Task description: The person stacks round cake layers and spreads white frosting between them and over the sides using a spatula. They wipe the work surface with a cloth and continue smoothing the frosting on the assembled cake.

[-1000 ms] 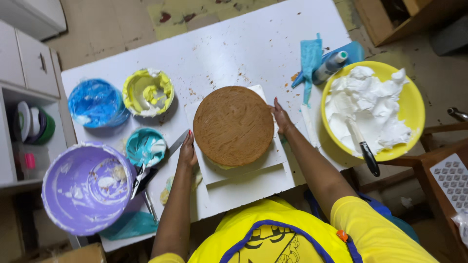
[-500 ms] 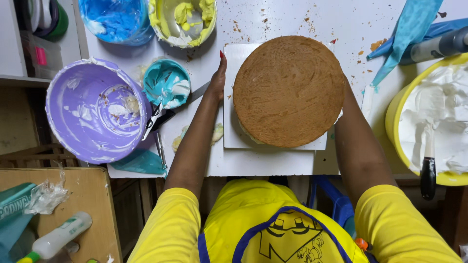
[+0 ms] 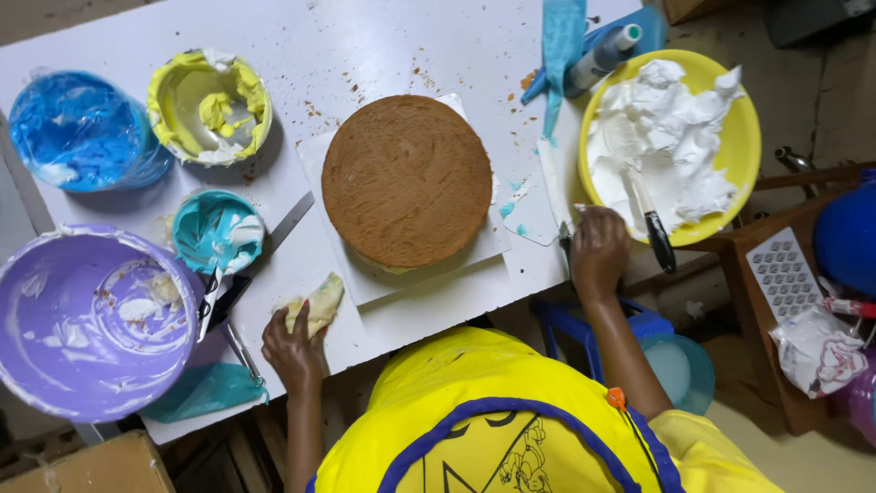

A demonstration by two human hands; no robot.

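Note:
A round brown cake layer (image 3: 407, 179) sits on a white board (image 3: 474, 254) in the middle of the white table (image 3: 365, 55). My left hand (image 3: 294, 342) rests at the table's near edge with its fingers on a yellowish piece of cake (image 3: 318, 304). My right hand (image 3: 598, 246) is to the right of the board, closed on the dark handle of a palette knife (image 3: 553, 194) whose white-smeared blade points away from me. A yellow bowl of white cream (image 3: 671, 137) stands just right of that hand, with a black-handled spatula (image 3: 648, 217) lying in it.
On the left stand a big purple bowl (image 3: 87, 319), a small teal bowl (image 3: 215, 230), a yellow bowl (image 3: 209, 106) and a blue bowl (image 3: 80, 132), all smeared with icing. A teal piping bag (image 3: 560, 50) and a bottle (image 3: 602, 57) lie at the back right. A wooden stool (image 3: 776, 301) is further right.
Both hands have left the sides of the cake. The left one dropped to the cake piece at the near edge; the right one went right and took the palette knife's handle.

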